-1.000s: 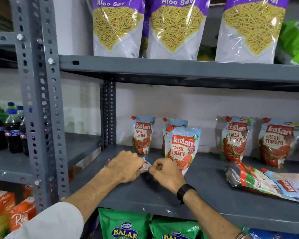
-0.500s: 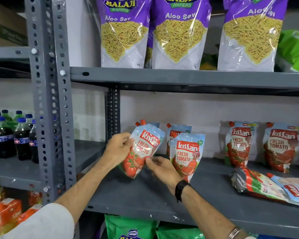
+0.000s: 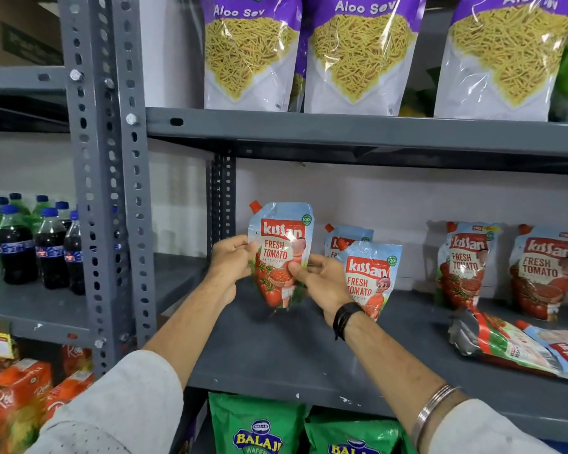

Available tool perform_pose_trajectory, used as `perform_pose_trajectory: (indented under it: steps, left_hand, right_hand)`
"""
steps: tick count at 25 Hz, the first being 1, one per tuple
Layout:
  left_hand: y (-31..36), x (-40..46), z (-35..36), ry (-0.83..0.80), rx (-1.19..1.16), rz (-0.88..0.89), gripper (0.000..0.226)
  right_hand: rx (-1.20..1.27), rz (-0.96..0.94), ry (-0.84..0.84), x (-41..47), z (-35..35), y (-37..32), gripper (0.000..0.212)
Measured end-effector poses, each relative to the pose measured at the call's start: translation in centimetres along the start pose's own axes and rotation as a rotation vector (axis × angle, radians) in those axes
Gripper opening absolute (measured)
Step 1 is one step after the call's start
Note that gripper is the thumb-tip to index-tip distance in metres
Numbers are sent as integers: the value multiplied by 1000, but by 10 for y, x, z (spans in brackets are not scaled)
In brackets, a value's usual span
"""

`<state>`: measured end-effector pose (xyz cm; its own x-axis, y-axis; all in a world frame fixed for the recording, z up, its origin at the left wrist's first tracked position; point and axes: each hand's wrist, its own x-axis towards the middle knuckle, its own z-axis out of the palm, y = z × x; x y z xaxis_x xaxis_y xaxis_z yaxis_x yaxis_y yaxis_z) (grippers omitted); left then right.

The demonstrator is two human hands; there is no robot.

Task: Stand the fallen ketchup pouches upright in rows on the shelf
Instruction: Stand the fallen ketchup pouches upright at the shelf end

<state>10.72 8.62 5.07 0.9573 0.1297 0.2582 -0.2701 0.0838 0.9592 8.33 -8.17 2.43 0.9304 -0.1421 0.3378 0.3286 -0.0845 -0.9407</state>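
Note:
I hold one blue-and-red Kissan ketchup pouch (image 3: 281,253) upright, just above the grey shelf (image 3: 276,352). My left hand (image 3: 232,262) grips its left edge and my right hand (image 3: 318,283) pinches its lower right side. Right of it another pouch (image 3: 371,280) stands upright, with a third (image 3: 343,242) behind that one. Two larger red pouches (image 3: 463,267) (image 3: 546,273) stand by the back wall at the right. In front of them two pouches (image 3: 499,345) (image 3: 564,350) lie flat on the shelf.
A perforated grey upright post (image 3: 109,191) stands left of my hands. Aloo sev bags (image 3: 358,54) fill the shelf above. Dark and green soda bottles (image 3: 33,244) sit on the left rack. Green wafer bags (image 3: 259,427) are below, orange juice cartons (image 3: 17,407) at bottom left.
Both hands picked the pouch up from lying flat on the shelf, raised it and turned it from tilted to upright. The view shifted slightly.

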Motion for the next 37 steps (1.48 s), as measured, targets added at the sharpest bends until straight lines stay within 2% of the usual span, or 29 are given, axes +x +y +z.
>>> perform_pose_trajectory:
  steps: [13, 19, 25, 29, 32, 34, 35, 37]
  left_hand:
    - [-57, 11, -8, -6, 61, -94, 19]
    - [-61, 18, -6, 15, 62, -86, 18]
    - [-62, 16, -10, -37, 63, -113, 19]
    - [-60, 9, -14, -86, 98, -102, 13]
    - [-60, 3, -21, 25, 103, -58, 9]
    - [-62, -7, -28, 85, 155, -22, 9]
    - [-64, -15, -28, 57, 178, -7, 14]
    - [-68, -35, -21, -97, 231, 24, 21]
  right_hand:
    - [-45, 91, -1, -3, 5, 50, 25]
    - [-63, 87, 22, 0, 7, 53, 27]
    - [-114, 67, -10, -2, 4, 55, 28]
    - [-113, 121, 19, -7, 3, 55, 34]
    - [-104, 163, 72, -13, -1, 55, 43]
    - [-144, 171, 118, -17, -7, 51, 39]
    - [-172, 167, 135, -21, -12, 49, 34]
    - [-254, 143, 143, -29, -24, 43, 20]
